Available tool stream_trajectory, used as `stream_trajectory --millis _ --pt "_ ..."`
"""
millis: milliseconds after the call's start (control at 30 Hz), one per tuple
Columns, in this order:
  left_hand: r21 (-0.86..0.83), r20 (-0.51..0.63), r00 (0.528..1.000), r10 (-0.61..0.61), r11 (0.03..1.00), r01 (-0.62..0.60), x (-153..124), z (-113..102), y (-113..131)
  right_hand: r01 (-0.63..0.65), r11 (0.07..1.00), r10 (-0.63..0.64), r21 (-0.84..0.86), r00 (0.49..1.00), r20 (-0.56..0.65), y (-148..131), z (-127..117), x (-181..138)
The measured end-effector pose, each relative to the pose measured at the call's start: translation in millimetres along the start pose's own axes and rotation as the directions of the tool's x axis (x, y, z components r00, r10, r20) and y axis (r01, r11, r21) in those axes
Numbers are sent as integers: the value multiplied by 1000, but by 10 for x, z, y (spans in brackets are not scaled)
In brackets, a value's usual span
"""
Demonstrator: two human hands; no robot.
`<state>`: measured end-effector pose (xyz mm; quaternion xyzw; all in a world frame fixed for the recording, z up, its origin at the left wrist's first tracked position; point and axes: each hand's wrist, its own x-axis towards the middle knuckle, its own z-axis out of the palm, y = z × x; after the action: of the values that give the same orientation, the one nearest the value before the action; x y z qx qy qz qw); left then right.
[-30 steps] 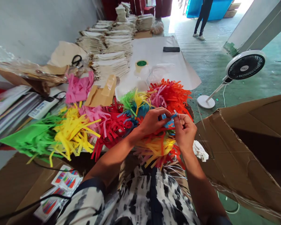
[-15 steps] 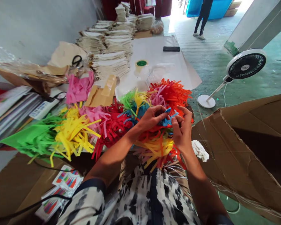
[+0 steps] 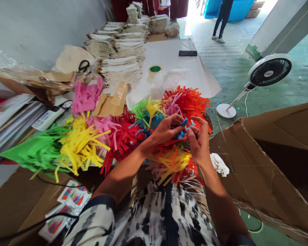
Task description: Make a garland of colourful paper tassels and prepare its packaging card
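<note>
My left hand (image 3: 169, 128) pinches a blue paper strip (image 3: 184, 122) between thumb and fingers. Close on its right, my right hand (image 3: 198, 136) grips the light-blue end of the blue strips with thumb and fingertips, its index finger raised. Under both hands spreads a pile of tassels: orange fringe (image 3: 192, 102) behind, yellow fringe (image 3: 176, 159) in front, and a small green and yellow bunch (image 3: 154, 108) to the left. Further left lie red fringe (image 3: 123, 136), yellow strips (image 3: 82, 143) and green fringe (image 3: 46, 147). The fingers partly hide the blue strips.
Stacks of cream cloth-like pieces (image 3: 123, 70) fill the table's back left. A tape roll (image 3: 154, 70) and a black object (image 3: 188, 53) lie on the white sheet. On the right are a cardboard box (image 3: 261, 171) and a fan (image 3: 269, 71). A person (image 3: 222, 18) stands far back.
My right hand has shifted slightly left, nearer my left hand. The blue strip between them now stands up a little more.
</note>
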<state>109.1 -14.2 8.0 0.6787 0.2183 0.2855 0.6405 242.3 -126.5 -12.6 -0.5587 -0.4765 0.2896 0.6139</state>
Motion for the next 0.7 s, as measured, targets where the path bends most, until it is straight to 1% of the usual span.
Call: stream_trajectory --millis 133,300,367,500,700 --pt "61 -3 1000 23 998 -23 -20 18 0 -6 1000 6 13 1000 6 18 -1 6" --pt "157 -19 998 61 986 -57 -48 48 -4 3 1000 -4 -21 999 -34 35 -1 16" --pt "158 -20 998 60 986 -56 -53 47 -11 6 1000 -7 -21 998 -55 33 -1 17" --pt "97 -13 999 45 994 -44 -48 36 -33 0 1000 -1 -20 997 -71 15 6 7" --pt "169 -7 997 72 983 -70 -55 65 -13 0 1000 -2 -29 999 -55 15 27 4"
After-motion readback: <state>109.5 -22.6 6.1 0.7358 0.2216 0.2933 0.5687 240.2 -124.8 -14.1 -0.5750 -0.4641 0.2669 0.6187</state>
